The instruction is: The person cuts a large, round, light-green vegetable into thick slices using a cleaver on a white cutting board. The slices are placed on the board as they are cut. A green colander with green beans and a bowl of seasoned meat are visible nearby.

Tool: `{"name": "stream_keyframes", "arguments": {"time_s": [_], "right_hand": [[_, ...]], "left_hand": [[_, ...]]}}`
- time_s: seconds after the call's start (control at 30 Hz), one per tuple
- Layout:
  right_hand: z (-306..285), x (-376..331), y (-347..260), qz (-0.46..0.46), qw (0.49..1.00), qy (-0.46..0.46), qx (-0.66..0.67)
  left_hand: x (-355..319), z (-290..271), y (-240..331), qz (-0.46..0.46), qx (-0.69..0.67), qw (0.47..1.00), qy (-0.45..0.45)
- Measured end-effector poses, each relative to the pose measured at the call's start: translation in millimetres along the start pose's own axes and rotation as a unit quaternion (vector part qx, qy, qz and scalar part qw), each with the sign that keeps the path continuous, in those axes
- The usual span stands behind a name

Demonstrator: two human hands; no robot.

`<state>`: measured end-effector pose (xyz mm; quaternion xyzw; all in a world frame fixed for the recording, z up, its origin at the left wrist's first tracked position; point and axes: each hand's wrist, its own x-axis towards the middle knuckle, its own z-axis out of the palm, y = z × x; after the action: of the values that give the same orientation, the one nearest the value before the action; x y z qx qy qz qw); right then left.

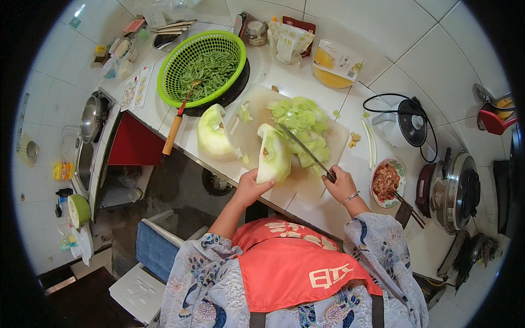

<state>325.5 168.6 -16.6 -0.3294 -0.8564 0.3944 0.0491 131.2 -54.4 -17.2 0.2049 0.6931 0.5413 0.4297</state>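
My left hand (252, 189) grips the lower end of a peeled, pale green melon piece (277, 164), which stands on the cutting board (340, 143). In my right hand (340, 185) is the dark handle of a kitchen knife (304, 147). Its blade points up and left, between the melon piece and a heap of thin green melon slices (299, 115). Some slices lie right by the blade; whether it touches them I cannot tell. A larger melon piece (212, 134) rests at the board's left side.
Behind the board, a green basket (164, 82) holds cut green beans, with a wooden-handled ladle (174, 131) across its rim. To the right are a bowl of minced meat (386, 179) with chopsticks, a white electric pot (394, 127), and scallion stalks (371, 143). Food packets (334, 64) stand along the wall.
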Motion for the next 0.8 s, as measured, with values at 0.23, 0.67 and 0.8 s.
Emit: {"name": "stream_keyframes", "arguments": {"time_s": [0.23, 0.67, 0.8], "right_hand": [[-15, 1, -9, 0.116, 0.959, -0.085, 0.246], [-29, 75, -35, 0.178, 0.916, -0.229, 0.278], [-31, 85, -35, 0.177, 0.915, -0.267, 0.244]], "left_hand": [[2, -20, 34, -0.069, -0.003, 0.993, -0.095], [13, -29, 20, -0.042, 0.025, 0.995, -0.082], [17, -30, 19, -0.025, 0.031, 0.995, -0.092]]}}
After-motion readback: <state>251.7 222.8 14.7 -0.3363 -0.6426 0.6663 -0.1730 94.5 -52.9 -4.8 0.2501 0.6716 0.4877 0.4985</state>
